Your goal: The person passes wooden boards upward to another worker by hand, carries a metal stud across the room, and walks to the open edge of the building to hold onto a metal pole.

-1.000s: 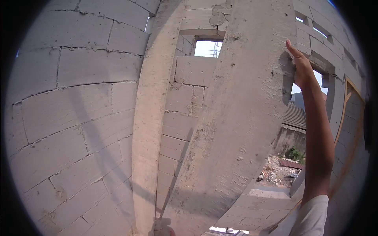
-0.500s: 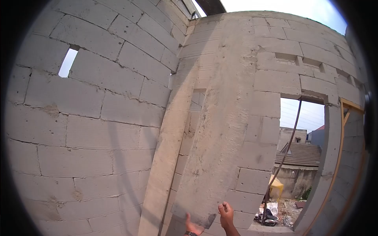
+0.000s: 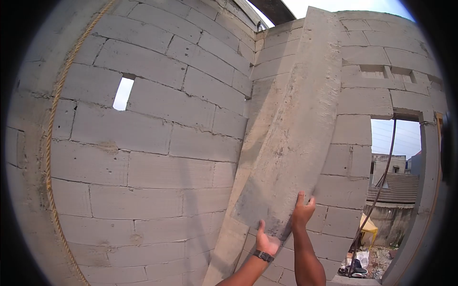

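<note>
Just above and between your two hands, a long grey board stands tilted, its lower end at your grip and its upper end reaching far over it toward the top of the block wall behind. Your left hand cups the bottom edge of the board, thumb up against the front face, the other fingers mostly hidden. Your right hand, slightly higher, closes on the right-hand edge, thumb pointing upward; how far its fingers wrap behind, you cannot tell from here. A dark band circles your left wrist just below the hold; any marking on it is too small to read.

Left of your grip and behind the board, a second, paler board leans near the corner. Farther left rises another block wall with a narrow slot, and well beyond hangs a twisted rope. Right of your hands, a dark pole slants across a window opening, a yellow canopy showing outside.
</note>
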### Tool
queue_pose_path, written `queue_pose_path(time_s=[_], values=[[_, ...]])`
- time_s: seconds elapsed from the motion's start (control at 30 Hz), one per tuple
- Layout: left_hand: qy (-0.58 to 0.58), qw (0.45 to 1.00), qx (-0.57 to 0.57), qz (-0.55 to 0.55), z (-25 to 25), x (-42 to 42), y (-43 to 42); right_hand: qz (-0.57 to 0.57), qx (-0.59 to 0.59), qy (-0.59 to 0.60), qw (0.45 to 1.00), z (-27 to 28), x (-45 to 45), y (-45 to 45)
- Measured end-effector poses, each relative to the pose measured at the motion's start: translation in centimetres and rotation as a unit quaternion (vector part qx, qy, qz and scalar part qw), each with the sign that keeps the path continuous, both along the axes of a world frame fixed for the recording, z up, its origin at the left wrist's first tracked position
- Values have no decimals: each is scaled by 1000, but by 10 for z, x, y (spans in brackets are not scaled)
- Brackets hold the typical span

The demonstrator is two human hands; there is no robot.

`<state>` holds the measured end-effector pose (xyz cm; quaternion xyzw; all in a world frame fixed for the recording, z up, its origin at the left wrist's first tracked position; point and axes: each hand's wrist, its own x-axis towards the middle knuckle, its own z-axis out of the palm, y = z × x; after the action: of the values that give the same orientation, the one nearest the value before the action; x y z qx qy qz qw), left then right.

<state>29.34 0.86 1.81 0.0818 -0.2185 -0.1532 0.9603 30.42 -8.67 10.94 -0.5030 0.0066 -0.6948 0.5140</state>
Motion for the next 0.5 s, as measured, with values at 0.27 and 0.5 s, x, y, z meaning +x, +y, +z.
queue_pose_path(time_s=[0.27,0.5], values=[[-258,956,14,141,159,-18,29,126,-66,-55,988,192,-24,7],[-302,865,162,367,215,-72,36,156,-58,-75,983,292,-53,-12]])
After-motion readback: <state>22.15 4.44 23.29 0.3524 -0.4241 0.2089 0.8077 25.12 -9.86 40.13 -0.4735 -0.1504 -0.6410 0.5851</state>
